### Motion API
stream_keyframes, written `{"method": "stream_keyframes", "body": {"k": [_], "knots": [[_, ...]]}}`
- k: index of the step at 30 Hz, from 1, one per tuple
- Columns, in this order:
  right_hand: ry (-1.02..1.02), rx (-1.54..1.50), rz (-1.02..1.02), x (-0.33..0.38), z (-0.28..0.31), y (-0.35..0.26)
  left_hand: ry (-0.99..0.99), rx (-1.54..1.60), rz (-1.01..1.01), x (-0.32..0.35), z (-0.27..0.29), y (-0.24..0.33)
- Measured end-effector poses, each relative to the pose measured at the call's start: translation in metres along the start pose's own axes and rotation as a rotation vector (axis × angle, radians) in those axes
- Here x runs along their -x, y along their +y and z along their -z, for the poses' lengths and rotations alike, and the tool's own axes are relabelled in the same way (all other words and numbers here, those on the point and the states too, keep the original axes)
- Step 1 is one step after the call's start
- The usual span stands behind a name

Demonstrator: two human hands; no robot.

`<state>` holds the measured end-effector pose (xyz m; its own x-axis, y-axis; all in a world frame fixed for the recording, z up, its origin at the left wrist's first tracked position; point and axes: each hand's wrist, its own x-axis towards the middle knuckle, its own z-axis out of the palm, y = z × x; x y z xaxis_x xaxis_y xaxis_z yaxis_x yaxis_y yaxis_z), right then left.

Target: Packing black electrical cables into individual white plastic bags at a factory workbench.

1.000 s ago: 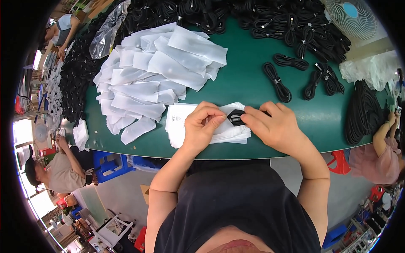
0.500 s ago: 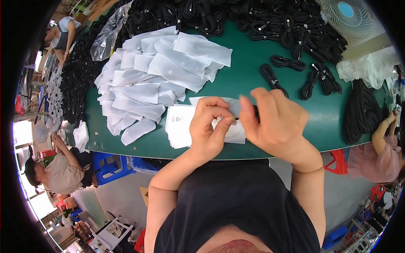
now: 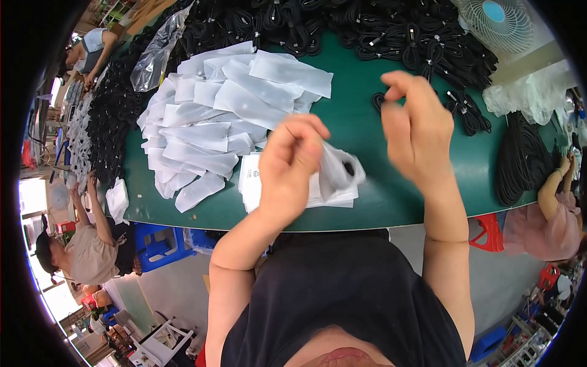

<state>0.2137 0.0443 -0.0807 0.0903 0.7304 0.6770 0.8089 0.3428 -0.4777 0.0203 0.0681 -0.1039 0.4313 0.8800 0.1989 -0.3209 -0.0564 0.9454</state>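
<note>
Both hands have lifted off the stack since a second ago: the left hand (image 3: 292, 171) now pinches a small translucent white pouch (image 3: 340, 174) raised just above the pile, while the right hand (image 3: 416, 122) has swung up and farther right, fingers loosely curled and grasping nothing. Thin and frosted, the pouch shows a dark coiled cable inside. Beneath it lies the stack of flat pouches (image 3: 254, 180) on the green table (image 3: 367, 122).

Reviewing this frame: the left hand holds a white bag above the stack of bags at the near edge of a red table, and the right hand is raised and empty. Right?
Not quite: the table is green, not red, as the head view shows. The rest stands: the left hand holds a white bag above the stack of bags at the near edge, and the right hand is raised and empty.
</note>
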Motion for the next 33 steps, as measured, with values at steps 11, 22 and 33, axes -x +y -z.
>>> {"method": "stream_keyframes", "body": {"k": [11, 22, 33], "knots": [[-0.403, 0.726, -0.121, 0.069, -0.009, 0.085, 0.499, 0.175, -0.289, -0.116, 0.087, -0.02], [-0.489, 0.422, -0.069, 0.08, -0.012, 0.065, -0.47, -1.057, -0.219, 0.019, 0.035, -0.051], [-0.554, -0.365, -0.536, 0.077, 0.021, 0.023, -0.16, -0.894, -0.108, 0.027, 0.038, -0.056]]}}
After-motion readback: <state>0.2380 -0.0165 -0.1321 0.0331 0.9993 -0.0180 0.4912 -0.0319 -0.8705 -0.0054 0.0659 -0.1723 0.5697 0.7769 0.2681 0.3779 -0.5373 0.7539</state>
